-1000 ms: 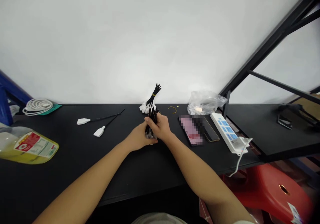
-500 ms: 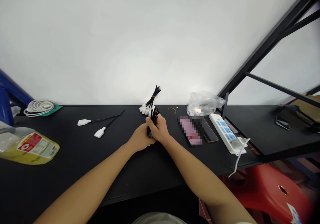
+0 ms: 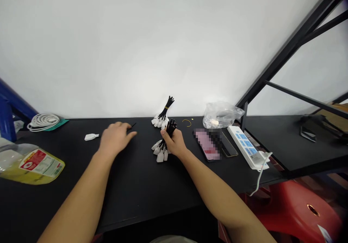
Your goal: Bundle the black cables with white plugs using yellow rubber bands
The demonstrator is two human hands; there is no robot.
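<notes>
My right hand (image 3: 176, 141) is closed around a bundle of short black cables (image 3: 170, 128); their white flat ends (image 3: 160, 155) fan out below the fist. My left hand (image 3: 115, 137) is open over the table on the left, thumb apart from the fingers, covering most of two loose cables. One white cable end (image 3: 91, 137) shows left of it, and a black tip pokes out past its fingers. Behind my right hand stands a second cable bundle (image 3: 166, 109), bound with a yellow tie, its white ends resting on the table near the wall.
On the black table (image 3: 136, 185) are a yellow tie (image 3: 187, 122), a clear plastic bag (image 3: 224, 114), two phones (image 3: 230, 145) and a white power strip (image 3: 244, 143). At left lie a yellow liquid bottle (image 3: 40, 167) and a coiled white cable (image 3: 45, 121). A red stool (image 3: 296, 210) stands right.
My left hand has left the bundle and moved left over the loose cables, opening out. The right hand keeps hold of the bundle, whose white ends now show.
</notes>
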